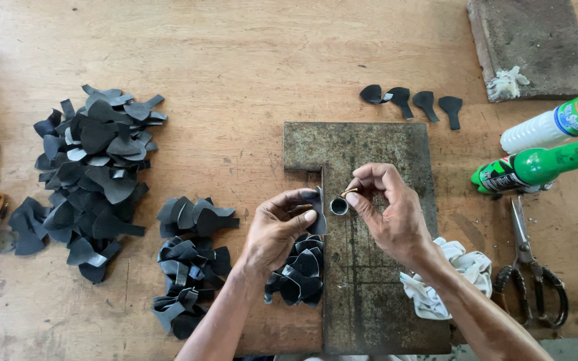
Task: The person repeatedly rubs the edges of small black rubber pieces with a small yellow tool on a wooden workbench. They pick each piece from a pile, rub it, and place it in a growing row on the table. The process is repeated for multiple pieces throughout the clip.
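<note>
Head view: left hand [277, 227] pinched a black leather piece [318, 212] upright over the slab [376, 267], mid-desk. Right hand [389, 210] closed on a thin stick [349, 192] beside a small pot [338, 206]. Piece judged light, limp, best gripped at its edge. Heap [91, 174] toward left edge.

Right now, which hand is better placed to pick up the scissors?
Right, probably. The scissors lie on the table's right side, beyond the white rag, nearer the right hand. But it pinches something small at the little round pot; the left hand holds a black leather piece.
</note>
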`<move>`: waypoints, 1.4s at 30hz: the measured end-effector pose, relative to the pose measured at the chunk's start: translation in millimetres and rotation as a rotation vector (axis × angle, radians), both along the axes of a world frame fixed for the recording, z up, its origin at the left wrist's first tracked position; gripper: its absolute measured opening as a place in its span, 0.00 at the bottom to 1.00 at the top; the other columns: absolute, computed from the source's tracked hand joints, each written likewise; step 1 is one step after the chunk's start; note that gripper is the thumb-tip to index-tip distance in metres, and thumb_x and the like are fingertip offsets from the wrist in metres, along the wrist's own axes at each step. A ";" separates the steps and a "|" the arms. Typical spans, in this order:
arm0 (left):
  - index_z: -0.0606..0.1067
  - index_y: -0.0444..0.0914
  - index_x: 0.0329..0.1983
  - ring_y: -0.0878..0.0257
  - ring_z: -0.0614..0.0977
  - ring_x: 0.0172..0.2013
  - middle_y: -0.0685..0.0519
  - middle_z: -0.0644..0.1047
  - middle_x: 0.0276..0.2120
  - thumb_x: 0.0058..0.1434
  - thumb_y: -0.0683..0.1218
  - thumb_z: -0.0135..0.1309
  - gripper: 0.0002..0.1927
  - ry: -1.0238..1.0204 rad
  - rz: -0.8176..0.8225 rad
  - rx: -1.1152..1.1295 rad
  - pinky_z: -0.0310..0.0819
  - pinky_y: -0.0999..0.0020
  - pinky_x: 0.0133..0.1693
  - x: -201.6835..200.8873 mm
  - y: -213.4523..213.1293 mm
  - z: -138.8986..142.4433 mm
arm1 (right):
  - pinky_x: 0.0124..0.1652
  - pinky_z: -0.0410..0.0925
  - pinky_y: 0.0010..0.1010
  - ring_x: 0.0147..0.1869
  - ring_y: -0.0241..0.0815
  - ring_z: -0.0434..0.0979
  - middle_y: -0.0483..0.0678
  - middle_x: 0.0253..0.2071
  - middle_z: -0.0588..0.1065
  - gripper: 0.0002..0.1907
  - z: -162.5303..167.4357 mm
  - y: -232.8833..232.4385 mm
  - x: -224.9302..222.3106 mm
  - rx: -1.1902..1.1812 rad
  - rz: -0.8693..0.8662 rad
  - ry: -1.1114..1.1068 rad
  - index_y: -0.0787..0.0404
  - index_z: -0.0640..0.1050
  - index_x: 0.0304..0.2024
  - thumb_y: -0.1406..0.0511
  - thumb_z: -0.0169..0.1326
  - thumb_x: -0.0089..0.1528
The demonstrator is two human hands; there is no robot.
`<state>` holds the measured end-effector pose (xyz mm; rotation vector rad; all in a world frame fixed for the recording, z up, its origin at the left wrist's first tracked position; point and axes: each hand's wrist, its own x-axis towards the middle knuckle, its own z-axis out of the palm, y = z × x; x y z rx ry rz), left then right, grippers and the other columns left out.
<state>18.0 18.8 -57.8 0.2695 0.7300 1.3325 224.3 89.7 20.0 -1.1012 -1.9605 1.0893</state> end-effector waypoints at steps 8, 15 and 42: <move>0.77 0.29 0.56 0.59 0.85 0.43 0.41 0.82 0.45 0.58 0.32 0.61 0.21 0.019 -0.004 0.024 0.87 0.62 0.44 15.5 2.0 6.7 | 0.45 0.77 0.27 0.46 0.37 0.81 0.48 0.43 0.79 0.16 -0.4 1.7 -7.6 0.094 -0.010 -0.027 0.64 0.70 0.53 0.66 0.58 0.65; 0.78 0.30 0.57 0.62 0.84 0.42 0.44 0.83 0.43 0.57 0.32 0.63 0.22 0.087 0.015 0.016 0.85 0.67 0.45 22.8 4.2 5.7 | 0.46 0.76 0.29 0.46 0.39 0.81 0.50 0.43 0.79 0.16 5.3 2.3 -9.4 0.158 -0.013 -0.034 0.66 0.70 0.54 0.67 0.57 0.67; 0.77 0.29 0.57 0.59 0.85 0.43 0.42 0.82 0.45 0.59 0.31 0.59 0.20 -0.015 0.040 0.037 0.87 0.64 0.45 21.0 7.9 4.4 | 0.42 0.77 0.29 0.43 0.37 0.81 0.48 0.41 0.78 0.16 1.2 -6.9 -4.7 0.037 0.050 -0.047 0.64 0.71 0.53 0.66 0.58 0.65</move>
